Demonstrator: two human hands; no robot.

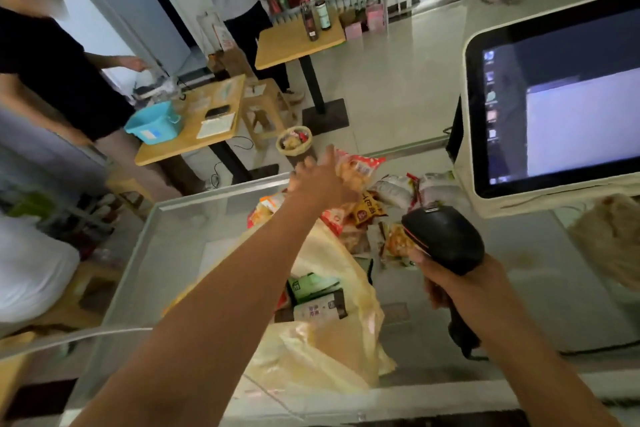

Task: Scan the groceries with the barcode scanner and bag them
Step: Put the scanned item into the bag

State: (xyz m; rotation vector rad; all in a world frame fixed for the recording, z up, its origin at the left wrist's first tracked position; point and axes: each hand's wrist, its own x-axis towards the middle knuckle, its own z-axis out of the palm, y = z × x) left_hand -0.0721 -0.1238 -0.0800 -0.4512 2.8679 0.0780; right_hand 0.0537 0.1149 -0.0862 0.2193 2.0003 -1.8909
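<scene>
Presently, item one: the right hand [464, 284], grip curled tight round the handle of the one black barcode scanner [446, 239], head raised and facing forward toward the goods. Item two: the left hand [320, 180], arm stretched out over the bag, fingers extended against a red-and-white snack packet [362, 166] at the far edge of the heap; the thumb is hidden, so whether this grip has closed on the packet cannot be told. The packet looks light, puffed and crinkly, its film probably slick and its contents likely to crush, so it is best pinched by a sealed end or a flat edge and turned gently to show its barcode. Item three: the loose packets [398, 191], heaped just beyond the scanner on the glass worktop [180, 253], about six, overlapping too much for a firm count; all appear soft and light. Item four: one yellow plastic bag [332, 350], thin and limp, mouth open between the two arms, lying on the worktop. Inside it, two boxes show: one green box [311, 288] and one pale box [320, 310], stiff-sided and touching. Item five: one touchscreen terminal [571, 114], lit, standing at the right of the heap.
</scene>
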